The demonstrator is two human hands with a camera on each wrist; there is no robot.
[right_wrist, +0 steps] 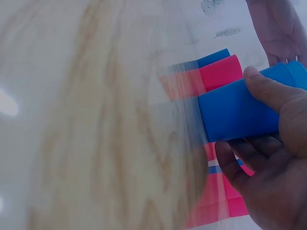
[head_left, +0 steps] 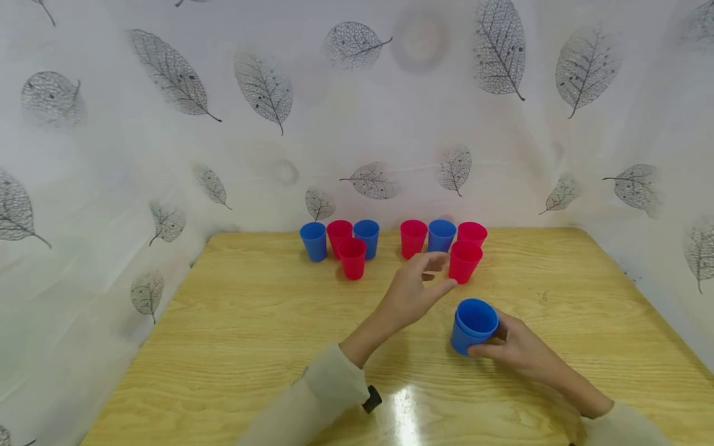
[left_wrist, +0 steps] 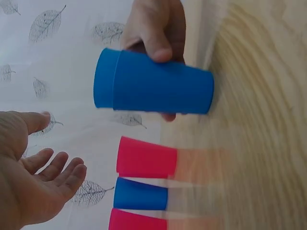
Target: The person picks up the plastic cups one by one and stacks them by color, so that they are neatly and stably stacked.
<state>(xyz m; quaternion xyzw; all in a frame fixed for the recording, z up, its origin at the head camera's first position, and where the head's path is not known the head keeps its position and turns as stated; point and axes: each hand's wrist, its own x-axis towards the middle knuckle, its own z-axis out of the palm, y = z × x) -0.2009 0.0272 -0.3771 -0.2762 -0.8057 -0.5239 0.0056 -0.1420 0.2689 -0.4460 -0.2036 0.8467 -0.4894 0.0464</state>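
Two nested blue cups are gripped by my right hand, thumb on the near side and fingers round the far side. In the left wrist view, the upper cup's rim band shows above the lower blue cup. My left hand hovers to the left of them, its fingers spread and gently bent, holding nothing. Its fingertips overlap the edge of a front red cup in the head view. In the left wrist view, the left palm is apart from the cups.
Behind the left hand stand a red cup, a blue cup and another red cup. Farther left is a group with a front red cup and a blue cup. A leaf-patterned curtain borders the wooden table.
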